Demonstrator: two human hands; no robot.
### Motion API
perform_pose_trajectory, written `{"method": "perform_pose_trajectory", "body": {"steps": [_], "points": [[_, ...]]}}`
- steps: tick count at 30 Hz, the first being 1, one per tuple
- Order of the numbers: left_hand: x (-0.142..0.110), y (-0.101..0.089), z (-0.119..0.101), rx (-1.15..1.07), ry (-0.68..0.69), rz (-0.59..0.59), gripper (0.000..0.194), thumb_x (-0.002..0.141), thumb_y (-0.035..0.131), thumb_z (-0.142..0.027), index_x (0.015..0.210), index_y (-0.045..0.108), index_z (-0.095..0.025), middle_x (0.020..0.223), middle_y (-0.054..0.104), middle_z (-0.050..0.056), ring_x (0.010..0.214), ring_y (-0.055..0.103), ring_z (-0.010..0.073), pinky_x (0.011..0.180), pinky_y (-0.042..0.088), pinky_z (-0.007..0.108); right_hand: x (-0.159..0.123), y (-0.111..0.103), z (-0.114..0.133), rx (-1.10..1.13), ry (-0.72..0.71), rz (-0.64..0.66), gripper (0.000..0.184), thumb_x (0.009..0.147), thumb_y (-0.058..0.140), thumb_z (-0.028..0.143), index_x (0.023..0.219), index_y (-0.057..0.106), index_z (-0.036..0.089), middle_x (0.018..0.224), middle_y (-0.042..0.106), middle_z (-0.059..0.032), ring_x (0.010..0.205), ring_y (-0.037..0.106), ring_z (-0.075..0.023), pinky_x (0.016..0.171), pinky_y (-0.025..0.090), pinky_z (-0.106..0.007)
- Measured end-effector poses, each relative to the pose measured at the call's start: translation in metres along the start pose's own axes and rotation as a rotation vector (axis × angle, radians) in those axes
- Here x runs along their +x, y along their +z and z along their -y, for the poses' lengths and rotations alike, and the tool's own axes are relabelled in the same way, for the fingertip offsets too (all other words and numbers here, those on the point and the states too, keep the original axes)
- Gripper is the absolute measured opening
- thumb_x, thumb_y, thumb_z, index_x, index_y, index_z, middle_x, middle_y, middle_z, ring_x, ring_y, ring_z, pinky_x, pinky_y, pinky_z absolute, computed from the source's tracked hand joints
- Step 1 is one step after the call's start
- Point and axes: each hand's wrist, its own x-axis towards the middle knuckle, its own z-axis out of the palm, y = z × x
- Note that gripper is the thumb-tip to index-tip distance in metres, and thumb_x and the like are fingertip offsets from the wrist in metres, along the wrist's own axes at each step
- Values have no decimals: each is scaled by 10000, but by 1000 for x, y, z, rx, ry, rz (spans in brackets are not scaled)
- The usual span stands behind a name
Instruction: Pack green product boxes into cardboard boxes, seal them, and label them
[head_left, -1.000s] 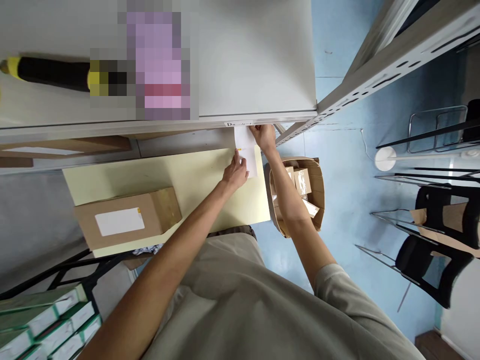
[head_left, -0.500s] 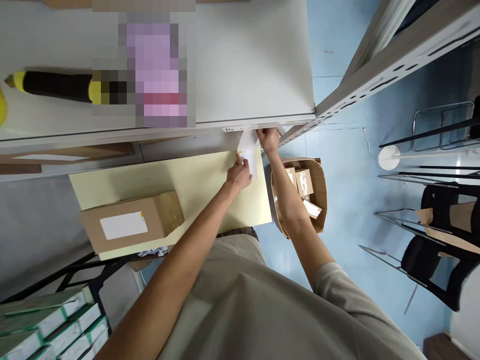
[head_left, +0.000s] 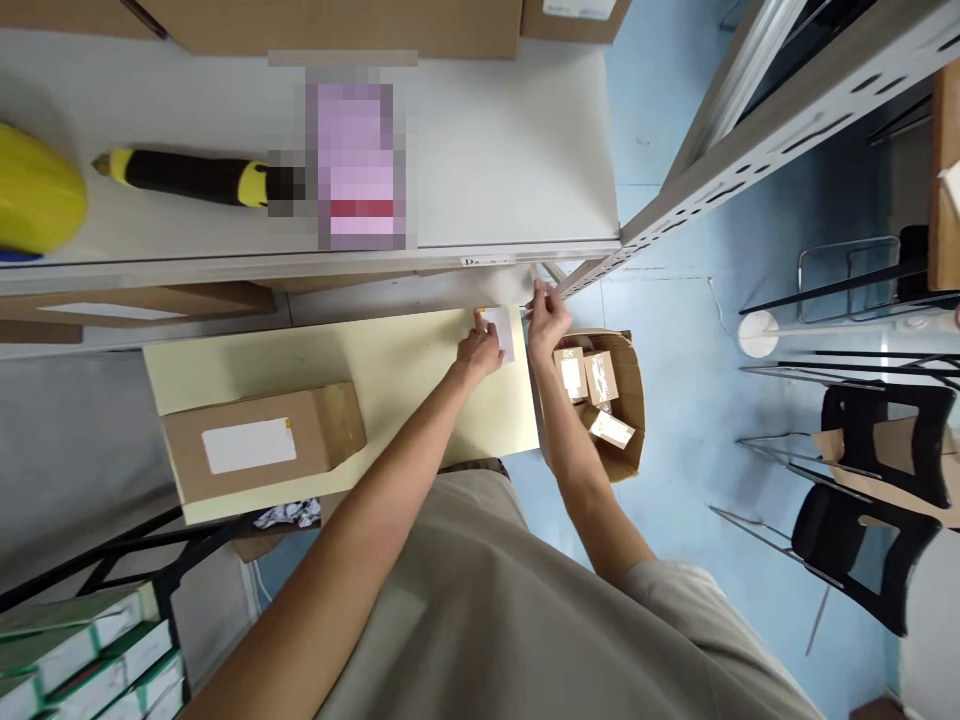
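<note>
On a pale yellow board (head_left: 405, 350) lies a small white label (head_left: 504, 330) with a yellow mark at its corner. My left hand (head_left: 480, 350) presses on it with the fingers stretched out. Just past the board's right edge is my right hand (head_left: 549, 322), raised, with thumb and finger pinched together. Something thin and pale shows at its fingertips, too faint to name. A brown cardboard box (head_left: 262, 450) with a white label on top sits on the left part of the board.
An open carton (head_left: 634, 400) with several small labelled boxes stands on the floor at right. Over the board runs a grey shelf (head_left: 502, 150) holding a black and yellow tool (head_left: 187, 178) and a yellow object (head_left: 37, 190). Black chairs (head_left: 840, 520) stand further right.
The white sheet that stretched up from the board to my right hand no longer spans between them. My right hand has moved down and slightly right; my left stays on the label.
</note>
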Motion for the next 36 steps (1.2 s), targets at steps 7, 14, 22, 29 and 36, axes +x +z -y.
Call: {"method": "perform_pose_trajectory", "body": {"steps": [7, 14, 22, 29, 36], "points": [[-64, -15, 51, -375, 155, -178, 356, 1025, 689, -365, 1324, 769, -187, 1663, 662, 229, 1499, 693, 370, 1235, 562, 469, -141, 13, 45, 207, -43, 50, 546, 1109, 579, 623, 1396, 846, 243, 1384, 851, -159, 1062, 863, -299, 960, 708, -428], [-198, -1, 148, -978, 34, -149, 528, 695, 951, -705, 936, 817, -254, 1020, 886, 116, 1009, 844, 341, 954, 688, 443, -253, 18, 53, 273, -80, 285, 452, 1111, 624, 581, 1382, 876, 321, 1374, 863, -99, 969, 889, -282, 850, 757, -414], [-275, -8, 187, -1352, -25, -199, 676, 683, 951, -806, 988, 799, -223, 1053, 858, 124, 1017, 839, 308, 1008, 717, 509, -314, 57, 86, 279, -125, 366, 394, 1077, 702, 595, 1303, 910, 348, 1305, 886, -65, 919, 893, -278, 906, 761, -439], [-317, -40, 267, -1384, -56, -428, 695, 702, 890, -858, 969, 743, -233, 1042, 838, 75, 1046, 810, 293, 910, 720, 417, -362, 117, 155, 230, -291, 570, 429, 1127, 645, 568, 1417, 862, 338, 1161, 894, -62, 922, 870, -245, 875, 734, -396], [-368, -64, 328, -1492, 73, -392, 685, 775, 898, -807, 1090, 760, -215, 1098, 843, 116, 1035, 840, 326, 985, 707, 500, -379, 167, 218, 236, -300, 663, 553, 1189, 500, 612, 1626, 714, 349, 1234, 858, -53, 942, 861, -211, 831, 716, -335]]}}
